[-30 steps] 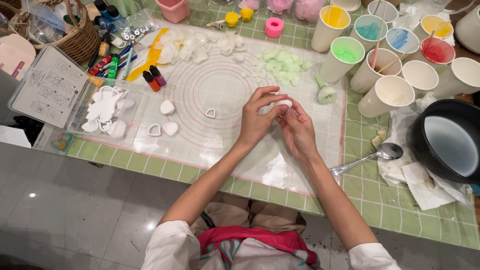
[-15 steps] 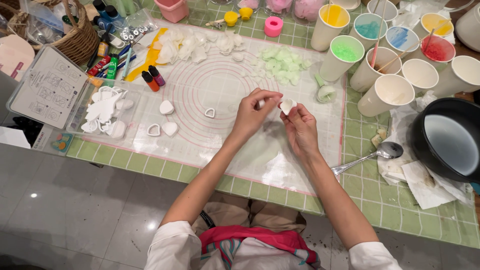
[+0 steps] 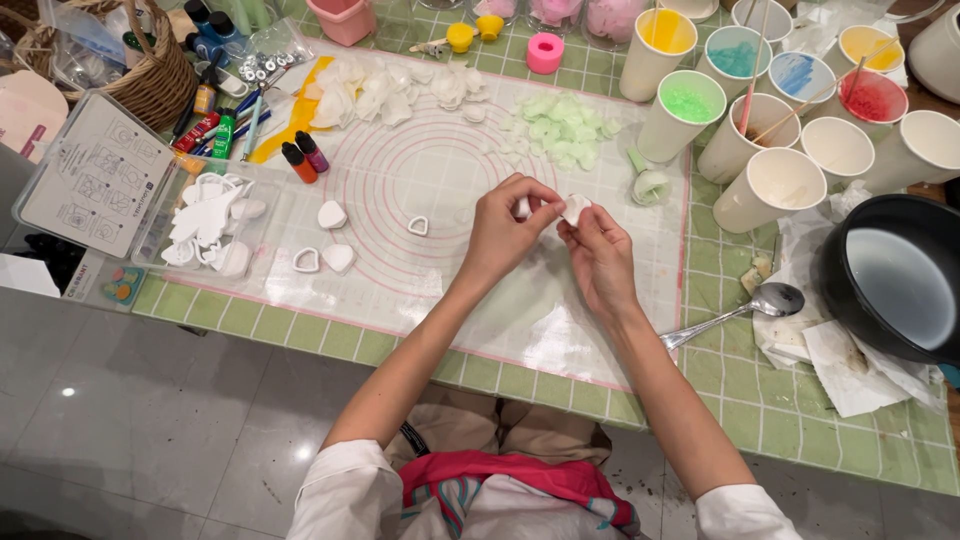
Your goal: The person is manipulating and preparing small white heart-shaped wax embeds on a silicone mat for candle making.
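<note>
Now, compared with a second ago, both hands sit slightly higher on the mat and a little apart instead of pressed together low at its centre. Left hand is curled, fingertips pinched on a small white clay piece. Right hand likewise curled, thumb and forefinger nipping a white clay petal at its upper edge. The two bits lie just beside each other, between the fingertips of the two hands, held above the mat rather than resting on it.

Beneath: translucent silicone work mat with pink ring markings, spread on a green tiled bench. A heart-shaped cutter lies on the mat just left of the left hand; further left, white clay hearts. Above the hands, a heap of pale green petals, with white petals further left. To the right, near the right wrist, a metal spoon; beyond it a black pot on crumpled paper towels. Paper cups of coloured paint stand at upper right.
</note>
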